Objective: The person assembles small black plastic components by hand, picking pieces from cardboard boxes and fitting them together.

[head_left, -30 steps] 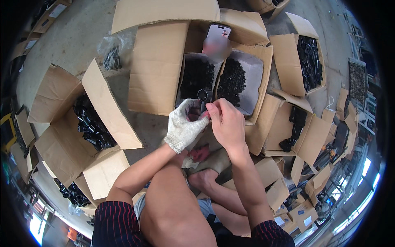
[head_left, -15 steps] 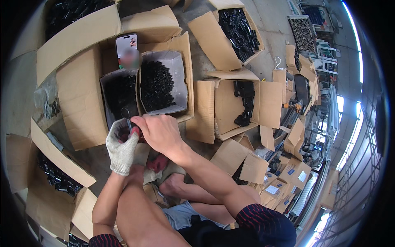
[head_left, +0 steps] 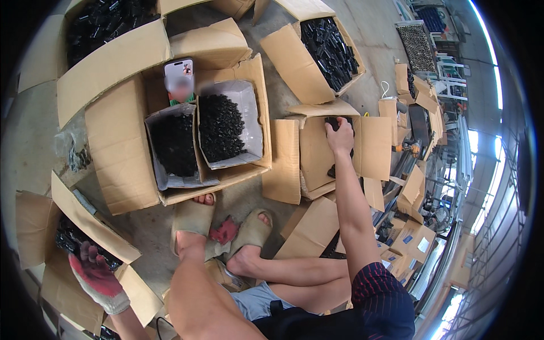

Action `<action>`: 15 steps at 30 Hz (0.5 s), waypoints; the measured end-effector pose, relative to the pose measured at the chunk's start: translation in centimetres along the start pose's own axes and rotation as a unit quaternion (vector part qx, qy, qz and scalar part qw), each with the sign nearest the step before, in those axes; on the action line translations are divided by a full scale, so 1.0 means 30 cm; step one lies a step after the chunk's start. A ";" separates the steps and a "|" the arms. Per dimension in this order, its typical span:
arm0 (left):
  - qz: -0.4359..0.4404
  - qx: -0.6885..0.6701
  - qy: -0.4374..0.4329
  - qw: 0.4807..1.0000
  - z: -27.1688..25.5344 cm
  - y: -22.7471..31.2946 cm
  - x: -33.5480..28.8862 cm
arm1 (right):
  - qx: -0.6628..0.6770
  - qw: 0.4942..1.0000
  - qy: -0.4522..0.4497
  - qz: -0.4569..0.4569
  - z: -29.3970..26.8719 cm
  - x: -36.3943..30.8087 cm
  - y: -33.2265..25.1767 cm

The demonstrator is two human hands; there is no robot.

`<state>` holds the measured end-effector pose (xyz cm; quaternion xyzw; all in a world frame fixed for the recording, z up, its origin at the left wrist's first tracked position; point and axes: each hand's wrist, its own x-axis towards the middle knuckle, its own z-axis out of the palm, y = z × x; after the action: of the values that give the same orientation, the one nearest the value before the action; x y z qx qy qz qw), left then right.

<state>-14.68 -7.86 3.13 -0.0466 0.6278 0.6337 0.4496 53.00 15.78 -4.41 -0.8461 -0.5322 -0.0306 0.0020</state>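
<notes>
My left hand (head_left: 97, 277), in a white knit glove with a red palm, is held palm up with fingers spread and nothing in it. It is beside an open carton (head_left: 71, 283) holding black glossy pieces (head_left: 76, 241). My bare right hand (head_left: 340, 136) reaches into another open carton (head_left: 314, 153) on the right. Its fingers curl over a black piece (head_left: 330, 120) at the far end of a row of black pieces; the hand and forearm hide most of the row.
Ahead, a large carton (head_left: 122, 147) holds two grey-lined bins of small black parts (head_left: 221, 127) and a propped phone (head_left: 179, 79). More cartons of black pieces (head_left: 328, 51) stand farther off. A red glove (head_left: 225, 229) lies between my sandalled feet.
My hands were together over the bins, with a small ring-shaped thing at the fingers. They have parted: left hand down to the left, right hand into the right carton. The ring-shaped thing no longer shows.
</notes>
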 end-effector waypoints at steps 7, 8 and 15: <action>-0.006 0.136 -0.058 0.989 0.073 -0.163 -0.184 | -0.152 0.979 -0.124 0.054 0.022 0.015 -0.022; -0.002 0.140 -0.065 0.988 0.131 -0.173 -0.198 | -0.155 0.977 -0.138 0.054 0.030 0.011 -0.020; -0.021 0.214 -0.367 0.905 0.401 -0.179 -0.188 | -0.052 0.995 -0.078 0.037 0.065 -0.095 -0.009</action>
<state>-1.88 -1.72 5.08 0.2733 0.5381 0.4472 0.6601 51.62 13.41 -6.51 -0.8638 -0.4969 0.0078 -0.0828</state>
